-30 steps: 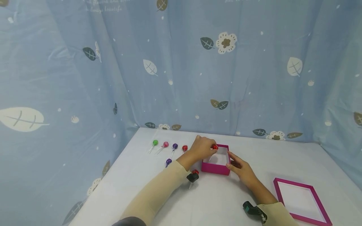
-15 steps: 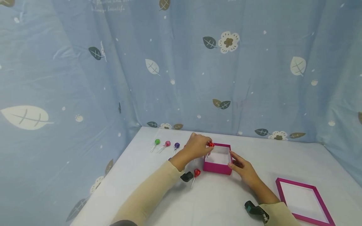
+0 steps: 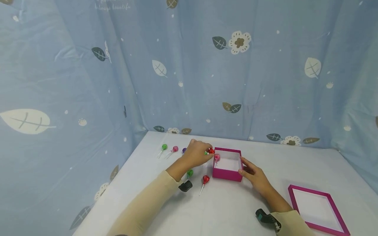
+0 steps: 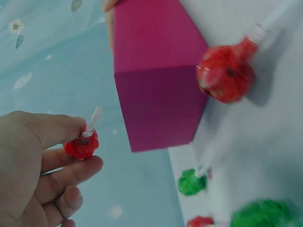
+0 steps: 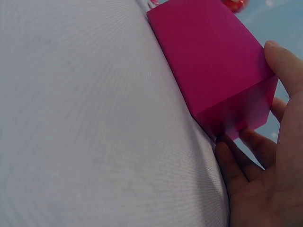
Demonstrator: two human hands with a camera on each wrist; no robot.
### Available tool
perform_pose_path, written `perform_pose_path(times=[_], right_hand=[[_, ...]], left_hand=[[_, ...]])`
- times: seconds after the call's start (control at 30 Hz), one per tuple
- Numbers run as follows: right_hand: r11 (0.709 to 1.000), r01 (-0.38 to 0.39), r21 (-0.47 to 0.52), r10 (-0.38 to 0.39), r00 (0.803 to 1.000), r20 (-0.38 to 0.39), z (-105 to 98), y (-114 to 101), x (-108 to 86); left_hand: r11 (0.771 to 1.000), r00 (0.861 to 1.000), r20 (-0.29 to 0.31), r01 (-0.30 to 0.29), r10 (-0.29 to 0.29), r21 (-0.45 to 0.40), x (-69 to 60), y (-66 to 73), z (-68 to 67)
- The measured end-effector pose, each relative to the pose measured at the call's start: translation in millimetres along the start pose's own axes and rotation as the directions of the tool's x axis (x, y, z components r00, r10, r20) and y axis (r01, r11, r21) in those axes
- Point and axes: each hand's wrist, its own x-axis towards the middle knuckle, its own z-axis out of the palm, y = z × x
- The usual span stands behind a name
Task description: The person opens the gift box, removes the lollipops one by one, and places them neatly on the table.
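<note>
My left hand (image 3: 195, 153) pinches a red lollipop (image 4: 81, 147) between thumb and fingers, just outside the left rim of an open magenta box (image 3: 226, 175). In the left wrist view its white stick points up, apart from the box wall. My right hand (image 3: 257, 179) holds the box at its front right corner, thumb near the rim (image 5: 284, 66) and other fingers against the right side. A pink lollipop (image 3: 217, 157) shows inside the box by its left wall. Another red lollipop (image 3: 205, 179) lies on the table in front of the box.
Green (image 3: 164, 147), pink (image 3: 175, 149) and purple (image 3: 184, 150) lollipops lie at the back left, the purple one partly hidden by my left hand. Another green lollipop (image 3: 190, 172) lies near my left wrist. The magenta-rimmed lid (image 3: 319, 192) lies at the right. A blue curtain (image 3: 189, 82) hangs behind.
My left hand has moved left, from above the box to outside its left rim, with the red lollipop. The pink lollipop in the box has come into view. My right hand stays on the box.
</note>
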Motion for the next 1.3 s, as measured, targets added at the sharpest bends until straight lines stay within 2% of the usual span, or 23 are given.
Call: perform_pose_path(times=[0.4, 0.63, 0.8, 1.0, 1.3], right_hand=[[1.000, 0.006, 0.000, -0.006, 1.000, 0.002, 2.6, -2.3, -0.9], [1.000, 0.008, -0.016, -0.008, 1.000, 0.000, 2.3, -3.9, -1.3], [1.000, 0.004, 0.002, -0.004, 1.000, -0.002, 1.5, 11.0, 5.2], [1.000, 0.000, -0.013, 0.000, 1.000, -0.008, 0.9, 35.7, 14.3], [0.999, 0.001, -0.034, -0.001, 1.000, -0.017, 1.9, 39.0, 15.5]], left_hand=[[0.997, 0.998, 0.029, 0.055, -0.056, 0.045, -28.9, -35.3, 1.8], [0.994, 0.994, 0.007, 0.109, -0.109, 0.029, -45.9, -58.9, -1.5], [0.991, 0.991, -0.015, 0.134, -0.134, 0.021, -56.6, -74.2, -5.9], [0.986, 0.986, -0.009, 0.164, -0.164, 0.034, -66.6, -87.0, -6.5], [0.972, 0.972, 0.015, 0.233, -0.234, 0.024, -83.7, -103.6, -4.3]])
